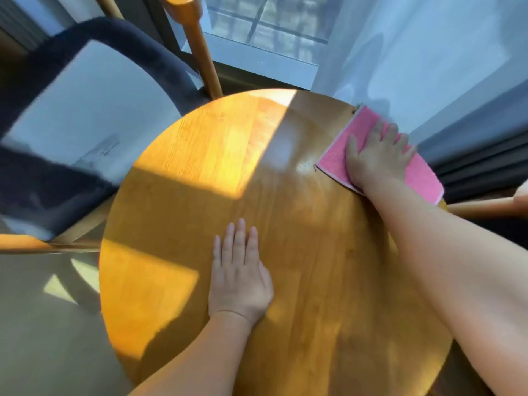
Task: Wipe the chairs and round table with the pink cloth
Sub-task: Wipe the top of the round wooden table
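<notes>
At the far right edge of the round table (314,252), right hand (377,155) presses flat, fingers straight, on pink cloth (423,178)
Left hand (240,278) lies flat mid-table, empty; cloth sits right at the rim, so a hard push could drag it off

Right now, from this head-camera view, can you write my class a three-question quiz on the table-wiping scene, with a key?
1. True or false: the left hand presses the pink cloth.
2. On the round wooden table, the cloth lies at: A the centre; B the far right edge; C the near left edge.
3. Fill in: the left hand lies flat, fingers straight, on the bare ____.

Key: 1 false, the right hand presses it; 2 B; 3 table.
</notes>
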The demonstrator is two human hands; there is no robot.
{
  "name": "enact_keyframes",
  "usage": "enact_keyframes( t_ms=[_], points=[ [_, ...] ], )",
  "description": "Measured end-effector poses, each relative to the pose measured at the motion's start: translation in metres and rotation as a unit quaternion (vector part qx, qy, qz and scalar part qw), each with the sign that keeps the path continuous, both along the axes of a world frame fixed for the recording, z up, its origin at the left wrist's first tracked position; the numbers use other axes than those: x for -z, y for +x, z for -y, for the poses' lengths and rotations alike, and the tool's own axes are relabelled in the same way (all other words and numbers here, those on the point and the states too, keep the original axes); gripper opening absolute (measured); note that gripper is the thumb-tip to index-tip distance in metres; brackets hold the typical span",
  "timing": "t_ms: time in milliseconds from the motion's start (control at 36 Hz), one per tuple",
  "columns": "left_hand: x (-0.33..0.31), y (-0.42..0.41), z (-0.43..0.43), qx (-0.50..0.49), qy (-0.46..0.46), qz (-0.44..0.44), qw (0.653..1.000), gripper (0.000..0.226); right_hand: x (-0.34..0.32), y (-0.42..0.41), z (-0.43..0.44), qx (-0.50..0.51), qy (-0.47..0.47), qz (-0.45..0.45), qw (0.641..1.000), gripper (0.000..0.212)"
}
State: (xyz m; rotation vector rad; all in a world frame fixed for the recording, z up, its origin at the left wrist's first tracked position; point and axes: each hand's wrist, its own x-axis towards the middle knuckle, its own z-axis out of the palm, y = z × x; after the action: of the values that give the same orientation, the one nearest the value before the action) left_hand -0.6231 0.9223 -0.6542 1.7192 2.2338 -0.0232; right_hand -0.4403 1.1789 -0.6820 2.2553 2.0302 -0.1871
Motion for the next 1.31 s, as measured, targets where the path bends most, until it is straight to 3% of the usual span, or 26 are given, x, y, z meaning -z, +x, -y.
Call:
enact_keyframes(
  t_ms=[389,583,695,917,1056,1167,1306],
  points=[
    [-0.003,-0.003,0.001,0.01,-0.006,0.018,1.0,0.061,0.001,-0.07,-0.051,-0.115,0.058,0.01,0.992,0.073],
    [-0.004,-0.004,0.001,0.008,-0.009,0.02,1.0,0.06,-0.005,-0.139,-0.067,-0.194,0.082,-0.033,0.977,0.058],
    [-0.003,-0.004,0.002,0.009,-0.008,0.026,1.0,0.06,-0.003,-0.188,-0.054,-0.257,0.121,-0.05,0.957,0.06],
    [-0.002,-0.005,0.003,0.014,0.002,0.029,0.999,0.06,-0.011,-0.256,-0.025,-0.421,0.073,-0.142,0.893,0.05],
    [0.001,-0.004,0.004,0.018,0.01,0.03,0.999,0.059,-0.022,-0.253,-0.03,-0.358,-0.013,-0.261,0.896,0.04],
    [0.003,-0.004,0.004,0.017,0.026,0.027,0.999,0.058,-0.035,-0.246,-0.026,-0.281,-0.072,-0.399,0.87,0.044],
    [0.005,-0.001,0.005,0.009,0.016,0.025,1.0,0.058,-0.058,-0.224,-0.014,-0.258,-0.069,-0.456,0.849,0.041]
  ],
)
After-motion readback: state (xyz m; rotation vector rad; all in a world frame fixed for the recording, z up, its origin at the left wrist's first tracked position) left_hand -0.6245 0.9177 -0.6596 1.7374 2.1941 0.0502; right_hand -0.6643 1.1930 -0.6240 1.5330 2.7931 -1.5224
